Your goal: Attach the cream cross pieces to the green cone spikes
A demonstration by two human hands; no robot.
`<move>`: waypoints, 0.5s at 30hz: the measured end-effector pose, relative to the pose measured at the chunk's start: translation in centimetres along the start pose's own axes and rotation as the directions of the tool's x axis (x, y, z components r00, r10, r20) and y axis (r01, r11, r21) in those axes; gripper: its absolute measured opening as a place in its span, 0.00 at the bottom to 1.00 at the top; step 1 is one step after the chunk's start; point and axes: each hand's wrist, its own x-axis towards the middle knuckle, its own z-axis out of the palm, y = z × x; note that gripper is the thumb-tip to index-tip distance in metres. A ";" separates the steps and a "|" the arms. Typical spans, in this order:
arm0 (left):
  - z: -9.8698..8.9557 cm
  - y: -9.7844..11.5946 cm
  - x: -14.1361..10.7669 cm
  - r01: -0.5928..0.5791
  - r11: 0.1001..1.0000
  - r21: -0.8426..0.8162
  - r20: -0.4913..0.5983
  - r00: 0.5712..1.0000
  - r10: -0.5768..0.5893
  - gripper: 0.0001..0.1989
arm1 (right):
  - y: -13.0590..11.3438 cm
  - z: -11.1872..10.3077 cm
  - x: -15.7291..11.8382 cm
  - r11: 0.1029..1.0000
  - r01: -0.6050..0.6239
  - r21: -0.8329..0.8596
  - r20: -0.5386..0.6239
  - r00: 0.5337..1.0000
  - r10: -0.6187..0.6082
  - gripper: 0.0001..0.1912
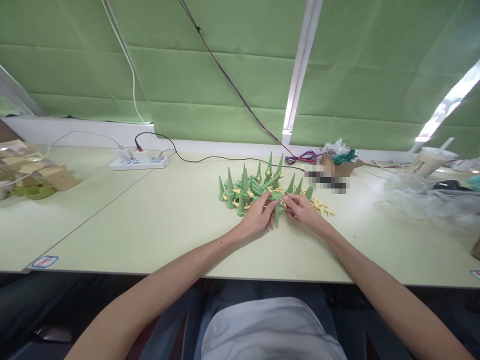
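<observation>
My left hand point(260, 214) is closed around a green plastic watering spike point(277, 216), whose wide collar is up and whose point is toward me. At the collar's right side, my right hand point(302, 208) pinches a small yellow valve, mostly hidden by the fingers. Just beyond both hands is a group of similar green spikes point(230, 190); several stand point up with yellow valves on them, and others lie in a heap. Loose yellow valves point(321, 206) are scattered to the right of my right hand.
A white power strip point(138, 161) sits at the back left, with a black cable running right. Cardboard pieces point(56, 175) lie far left. A cardboard box point(337, 165) and coiled wires point(305, 157) are behind. At right are a plastic bag point(416, 200) and a cup point(431, 161).
</observation>
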 end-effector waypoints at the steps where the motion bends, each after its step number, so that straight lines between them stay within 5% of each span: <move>1: 0.0 0.0 0.0 -0.009 1.000 0.012 -0.006 1.000 0.009 0.17 | 0.0 0.0 0.0 0.999 -0.011 0.030 0.003 1.000 0.011 0.25; 10: 0.4 0.1 0.0 -0.031 0.999 -0.017 -0.067 0.997 0.030 0.18 | -0.4 0.1 0.3 0.994 0.082 0.077 -0.117 0.990 -0.072 0.24; 15: 0.4 -0.1 0.4 -0.016 0.991 -0.133 -0.119 0.993 0.000 0.17 | -0.6 0.1 0.2 0.988 0.141 -0.068 -0.240 0.958 -0.153 0.22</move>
